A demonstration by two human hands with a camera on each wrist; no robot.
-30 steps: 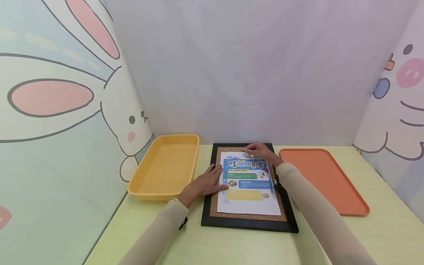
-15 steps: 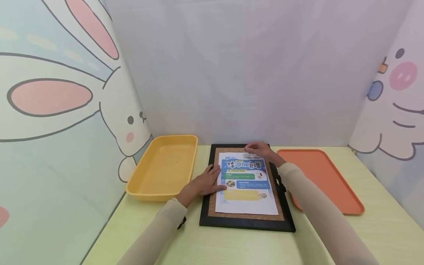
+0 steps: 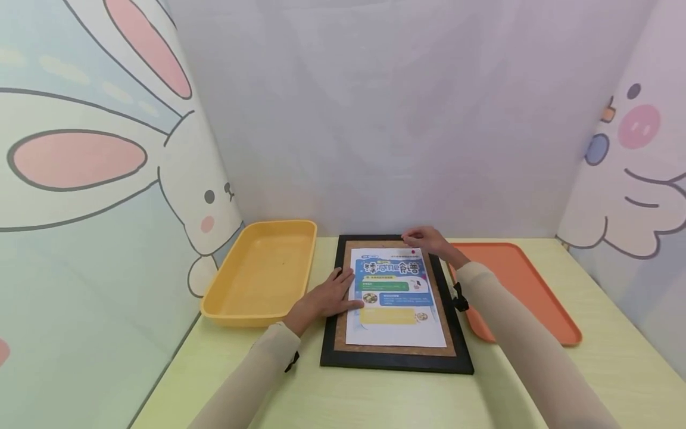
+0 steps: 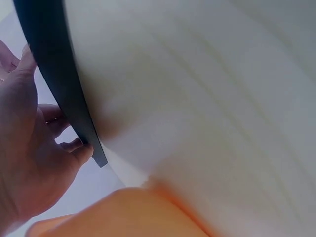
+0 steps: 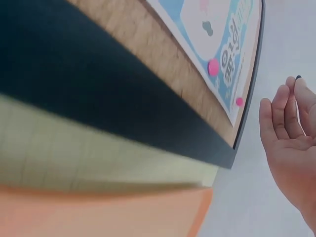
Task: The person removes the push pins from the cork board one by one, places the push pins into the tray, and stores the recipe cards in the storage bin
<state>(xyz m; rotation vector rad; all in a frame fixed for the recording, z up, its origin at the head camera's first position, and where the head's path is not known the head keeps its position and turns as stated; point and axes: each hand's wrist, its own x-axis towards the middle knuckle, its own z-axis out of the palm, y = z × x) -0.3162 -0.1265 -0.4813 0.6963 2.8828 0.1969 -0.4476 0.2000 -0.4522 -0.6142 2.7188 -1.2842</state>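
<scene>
A printed sheet [image 3: 396,333] with blue, green and yellow blocks lies on a cork board [image 3: 341,333] with a black frame [image 3: 396,361]. My left hand [image 3: 327,297] rests over the left frame edge and the paper's left margin, fingers spread. In the left wrist view its fingers touch the dark frame [image 4: 59,64]. Above the board's top right part, my right hand [image 3: 429,241] pinches a small dark pin-like thing [image 5: 298,77] between fingertips; its exact kind is unclear. Two pink pushpins [image 5: 213,67] show near the sheet's edge in the right wrist view.
To the left stands a deep yellow tray [image 3: 268,274]. An orange tray [image 3: 514,280] lies at the right, partly behind the right forearm. A pale backdrop [image 3: 375,119] rises behind the light wooden table [image 3: 375,399], with cartoon-printed walls at both sides.
My right hand has moved right and slightly up from the sheet's top edge, still pinching the small dark thing. A red pushpin now shows below it. The left hand stays on the board.
</scene>
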